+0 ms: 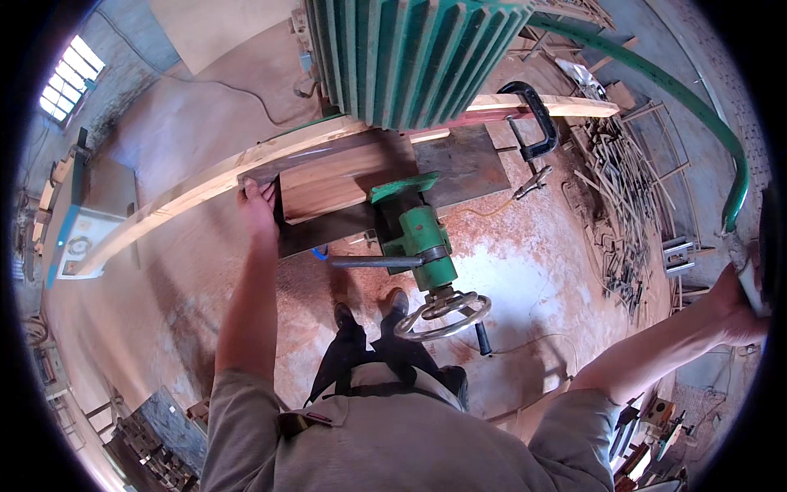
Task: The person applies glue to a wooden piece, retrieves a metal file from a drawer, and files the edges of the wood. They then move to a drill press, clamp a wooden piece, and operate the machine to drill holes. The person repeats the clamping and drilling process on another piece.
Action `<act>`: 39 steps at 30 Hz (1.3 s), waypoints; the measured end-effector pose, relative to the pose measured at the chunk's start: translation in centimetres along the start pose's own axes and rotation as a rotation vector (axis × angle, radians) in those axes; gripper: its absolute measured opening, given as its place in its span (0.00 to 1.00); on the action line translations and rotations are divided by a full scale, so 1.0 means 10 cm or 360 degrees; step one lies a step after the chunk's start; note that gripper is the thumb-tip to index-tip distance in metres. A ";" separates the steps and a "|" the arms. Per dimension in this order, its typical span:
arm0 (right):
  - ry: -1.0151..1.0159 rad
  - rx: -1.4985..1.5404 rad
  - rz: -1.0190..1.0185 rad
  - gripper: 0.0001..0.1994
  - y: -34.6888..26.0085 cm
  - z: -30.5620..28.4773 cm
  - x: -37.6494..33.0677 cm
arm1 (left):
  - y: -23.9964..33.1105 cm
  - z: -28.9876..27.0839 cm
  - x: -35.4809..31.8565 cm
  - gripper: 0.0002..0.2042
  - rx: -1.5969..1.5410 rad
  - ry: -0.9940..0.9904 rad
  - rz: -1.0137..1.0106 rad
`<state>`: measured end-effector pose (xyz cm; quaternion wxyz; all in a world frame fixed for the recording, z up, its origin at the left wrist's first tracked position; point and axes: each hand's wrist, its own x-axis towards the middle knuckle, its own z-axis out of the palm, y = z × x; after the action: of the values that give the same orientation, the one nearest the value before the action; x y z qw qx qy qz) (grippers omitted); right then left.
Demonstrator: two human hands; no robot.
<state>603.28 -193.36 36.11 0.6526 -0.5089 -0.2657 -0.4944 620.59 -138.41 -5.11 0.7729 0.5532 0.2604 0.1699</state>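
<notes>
My left hand is at the left end of a wooden board, its fingers closed around the corner. A brown wooden block lies along that board on the dark machine table. Against the block's near side sits the green jaw of a screw clamp, which has a bar handle and a metal handwheel. Far to the right, my right hand grips the pale end of a long, curved green lever. A ribbed green motor housing hides what lies behind the block.
A long pale wooden beam runs behind the block, with a black C-clamp at its right part. An air blow gun hangs by the table's right end. Wood scraps heap up at the right. A pale blue cabinet stands left.
</notes>
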 end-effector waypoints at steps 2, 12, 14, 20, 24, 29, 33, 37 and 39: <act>0.0111 0.0066 -0.0013 0.20 -0.01 -0.12 -0.07 | 0.01 -0.01 0.00 0.19 -0.0026 -0.0014 0.0017; 0.0644 0.0125 0.0056 0.25 -0.19 -0.52 -0.62 | -0.04 -0.07 0.08 0.19 0.0073 0.0051 -0.0008; 0.0791 0.0000 -0.0017 0.25 -0.11 -0.36 -0.77 | -0.07 -0.10 0.10 0.19 0.0068 0.0041 0.0021; 0.0630 0.0162 0.0038 0.23 -0.04 -0.44 -1.26 | 0.00 0.00 0.02 0.20 0.0053 0.0078 -0.0050; 0.0486 0.0236 0.0170 0.22 -0.04 -0.55 -1.52 | 0.02 -0.01 0.02 0.19 0.0052 0.0056 -0.0038; 0.0507 0.0133 0.0286 0.21 -0.02 -0.62 -1.86 | 0.04 -0.02 0.00 0.19 0.0067 0.0084 -0.0040; 0.0468 0.0146 0.0386 0.24 -0.06 -0.78 -2.15 | 0.01 -0.03 0.03 0.19 0.0021 0.0003 -0.0038; 0.0424 0.0059 0.0508 0.23 -0.08 -0.94 -2.46 | 0.05 0.01 0.00 0.20 0.0018 0.0042 -0.0072; 0.0347 -0.0065 0.0534 0.21 -0.03 -0.94 -2.57 | 0.05 0.01 -0.01 0.20 0.0021 0.0038 -0.0078</act>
<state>592.00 -192.41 11.21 0.7403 -0.5027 -0.0947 -0.4363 620.60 -138.33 -4.56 0.7700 0.5497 0.2840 0.1558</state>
